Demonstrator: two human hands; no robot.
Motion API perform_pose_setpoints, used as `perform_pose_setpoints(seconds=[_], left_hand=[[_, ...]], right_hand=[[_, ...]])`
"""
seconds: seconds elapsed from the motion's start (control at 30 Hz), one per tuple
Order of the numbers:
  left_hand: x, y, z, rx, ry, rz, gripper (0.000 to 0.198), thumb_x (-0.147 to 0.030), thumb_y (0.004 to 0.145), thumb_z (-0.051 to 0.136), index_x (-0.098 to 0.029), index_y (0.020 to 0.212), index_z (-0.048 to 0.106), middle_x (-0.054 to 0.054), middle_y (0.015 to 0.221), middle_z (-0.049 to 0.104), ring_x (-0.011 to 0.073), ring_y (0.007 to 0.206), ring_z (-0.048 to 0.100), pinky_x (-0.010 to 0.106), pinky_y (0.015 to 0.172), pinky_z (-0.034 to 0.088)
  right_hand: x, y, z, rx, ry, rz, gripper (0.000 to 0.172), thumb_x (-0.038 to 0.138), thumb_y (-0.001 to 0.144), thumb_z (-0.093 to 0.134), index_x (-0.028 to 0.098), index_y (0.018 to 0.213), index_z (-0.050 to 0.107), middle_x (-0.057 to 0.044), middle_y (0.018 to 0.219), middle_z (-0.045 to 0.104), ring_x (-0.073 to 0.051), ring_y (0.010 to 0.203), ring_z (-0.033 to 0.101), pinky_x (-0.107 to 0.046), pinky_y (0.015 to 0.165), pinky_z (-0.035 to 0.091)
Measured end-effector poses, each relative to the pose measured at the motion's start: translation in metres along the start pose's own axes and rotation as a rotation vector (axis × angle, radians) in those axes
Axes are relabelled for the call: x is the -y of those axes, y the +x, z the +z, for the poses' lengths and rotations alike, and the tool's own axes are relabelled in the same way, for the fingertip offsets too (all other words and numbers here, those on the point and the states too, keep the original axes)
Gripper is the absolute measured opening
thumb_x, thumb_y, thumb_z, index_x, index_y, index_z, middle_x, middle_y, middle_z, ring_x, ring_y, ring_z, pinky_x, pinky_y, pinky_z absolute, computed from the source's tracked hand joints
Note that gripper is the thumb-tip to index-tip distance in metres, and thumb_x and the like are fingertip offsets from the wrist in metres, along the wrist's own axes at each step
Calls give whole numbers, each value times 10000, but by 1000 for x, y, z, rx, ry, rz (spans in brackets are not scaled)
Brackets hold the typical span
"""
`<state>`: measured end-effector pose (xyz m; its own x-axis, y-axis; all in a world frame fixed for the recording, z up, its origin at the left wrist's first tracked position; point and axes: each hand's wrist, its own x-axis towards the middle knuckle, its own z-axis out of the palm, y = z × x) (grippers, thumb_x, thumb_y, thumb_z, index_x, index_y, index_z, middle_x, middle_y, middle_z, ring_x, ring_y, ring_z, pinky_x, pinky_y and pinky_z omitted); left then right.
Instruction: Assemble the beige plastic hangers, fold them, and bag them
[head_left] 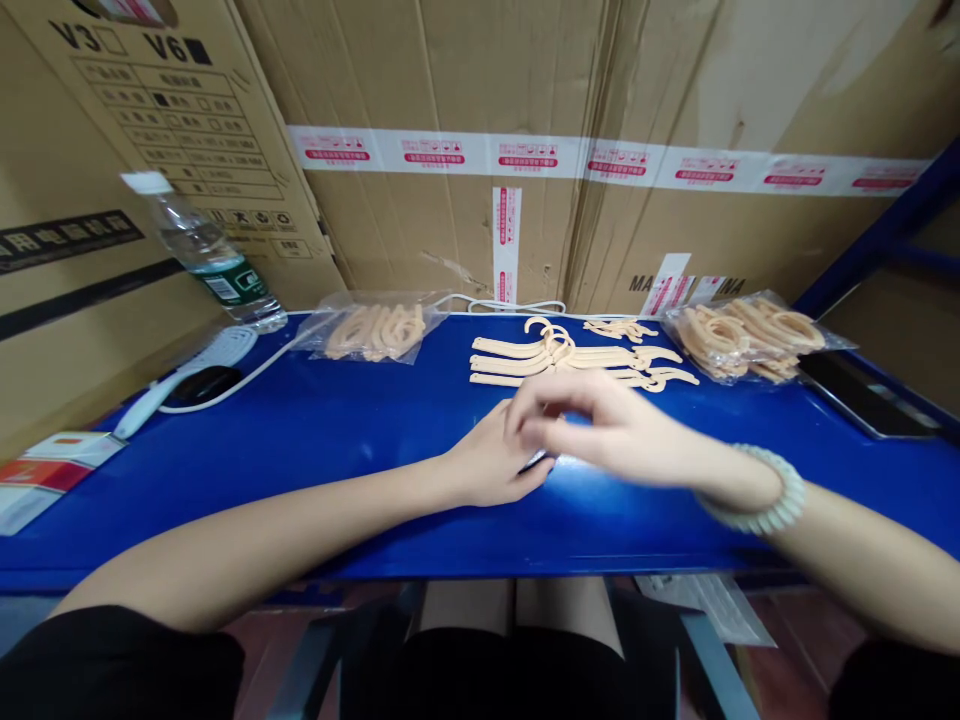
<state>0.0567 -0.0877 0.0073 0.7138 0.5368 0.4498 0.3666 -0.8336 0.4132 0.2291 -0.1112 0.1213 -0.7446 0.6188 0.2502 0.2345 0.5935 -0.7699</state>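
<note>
My left hand (pixel 491 462) rests on the blue table (pixel 315 450) near its middle, fingers curled. My right hand (pixel 600 430) lies partly over it, fingers pinched together and a pale bead bracelet (pixel 757 495) on the wrist. A small dark thing shows between the two hands, too hidden to name. Just beyond the hands lies a row of loose beige plastic hooks (pixel 562 358). A clear bag of the same beige parts (pixel 375 330) lies at the back left, and a fuller bag (pixel 750 338) at the back right.
Taped cardboard boxes (pixel 525 150) wall the back and left. A water bottle (pixel 206 255) leans at the back left, above a white power strip (pixel 202 365) and a black mouse (pixel 206 383). A red-and-white packet (pixel 52 465) lies at the left edge, a dark phone (pixel 862 395) at the right.
</note>
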Motion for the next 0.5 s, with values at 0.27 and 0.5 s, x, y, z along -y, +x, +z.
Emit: perform_pose_setpoints(seconds=[0.27,0.5], left_hand=[[8,0,-11,32,116,107,260,-232,954,523,-145,1191,590,139,1241,664,291,1210,572,435,1037,428],[7,0,-9,69,70,100,235,-203,967,506,-150,1180,589,125,1217,663,273,1180,577,422,1029,433]], right_hand=[[-176,-32,-136,-274,-1134,444,361,126,867,435,65,1140,664,-224,1066,710,-344,1037,629,-454,903,500],[-208,-49,-146,-156,-1114,343,464,134,898,399,103,1297,635,-170,1431,592,-289,1347,514,-457,1136,400]])
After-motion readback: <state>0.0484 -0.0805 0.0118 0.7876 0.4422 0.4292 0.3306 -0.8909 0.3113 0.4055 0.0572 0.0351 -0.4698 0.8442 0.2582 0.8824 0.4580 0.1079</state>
